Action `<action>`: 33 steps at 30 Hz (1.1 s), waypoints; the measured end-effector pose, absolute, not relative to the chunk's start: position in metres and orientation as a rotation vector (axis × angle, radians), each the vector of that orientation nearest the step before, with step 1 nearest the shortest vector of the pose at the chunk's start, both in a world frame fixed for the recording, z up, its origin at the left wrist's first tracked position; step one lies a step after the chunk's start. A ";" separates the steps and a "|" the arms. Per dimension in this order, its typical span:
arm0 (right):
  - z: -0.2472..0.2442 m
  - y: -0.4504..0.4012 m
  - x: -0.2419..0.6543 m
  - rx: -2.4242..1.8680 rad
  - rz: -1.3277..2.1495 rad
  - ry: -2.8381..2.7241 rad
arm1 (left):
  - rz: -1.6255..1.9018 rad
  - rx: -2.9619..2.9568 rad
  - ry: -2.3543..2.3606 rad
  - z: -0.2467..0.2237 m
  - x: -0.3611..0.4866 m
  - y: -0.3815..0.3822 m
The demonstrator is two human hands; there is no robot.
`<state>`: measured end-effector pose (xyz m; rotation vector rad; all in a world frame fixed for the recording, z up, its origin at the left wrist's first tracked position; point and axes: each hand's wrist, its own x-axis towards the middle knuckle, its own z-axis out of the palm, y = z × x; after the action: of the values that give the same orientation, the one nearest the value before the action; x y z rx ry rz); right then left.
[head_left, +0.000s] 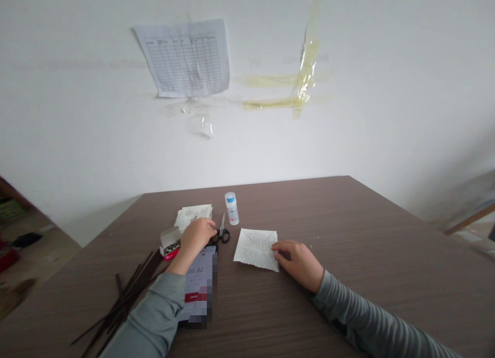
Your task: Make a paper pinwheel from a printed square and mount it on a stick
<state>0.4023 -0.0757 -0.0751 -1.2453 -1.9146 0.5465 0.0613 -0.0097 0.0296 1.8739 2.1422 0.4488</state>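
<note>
My left hand [198, 237] is at the left loop of the black-handled scissors [221, 233], with its bent fingers closed at the handle. The scissors lie on the table, blades pointing to the wall. My right hand [298, 260] pinches the right edge of a squarish piece of printed paper [256, 249], which lies flat with crease lines near its top. Beyond my left hand is a small stack of printed paper pieces [195, 212]. A clear bottle with a blue band [232, 209] stands behind the scissors.
Left of my left wrist sits an opened small red-and-white box [170, 243] with small dark and light pieces inside. Thin dark brown sticks [126, 296] lie beside my left forearm. A phone [197, 283] showing a timer is partly under that arm. The wall [270, 152] borders the table's [348, 234] far edge.
</note>
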 end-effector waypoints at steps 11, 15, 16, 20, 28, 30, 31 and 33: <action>-0.077 -0.074 0.400 -1.253 0.567 -1.937 | 0.671 2.349 1.712 -0.011 0.105 -0.070; -0.072 -0.077 0.398 -1.247 0.569 -1.923 | 0.580 2.466 1.713 -0.044 0.120 -0.083; -0.071 -0.078 0.397 -1.245 0.574 -1.912 | 0.551 2.465 1.727 -0.051 0.123 -0.085; -0.067 -0.080 0.395 -1.231 0.587 -1.870 | 0.523 2.452 1.788 -0.064 0.131 -0.089; -0.071 -0.080 0.397 -1.240 0.526 -1.984 | 0.373 2.378 1.791 -0.063 0.140 -0.101; -0.073 -0.081 0.395 -1.204 0.477 -1.987 | 0.365 2.403 1.763 -0.064 0.142 -0.104; -0.075 -0.083 0.394 -1.178 0.454 -1.994 | 0.353 2.418 1.753 -0.065 0.143 -0.105; -0.078 -0.085 0.391 -1.116 0.444 -2.047 | 0.321 2.440 1.752 -0.067 0.144 -0.105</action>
<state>0.3907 -0.0851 -0.0780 -1.1161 -2.0474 0.4435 0.1442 -0.1055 -0.0667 2.4403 1.7525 0.3205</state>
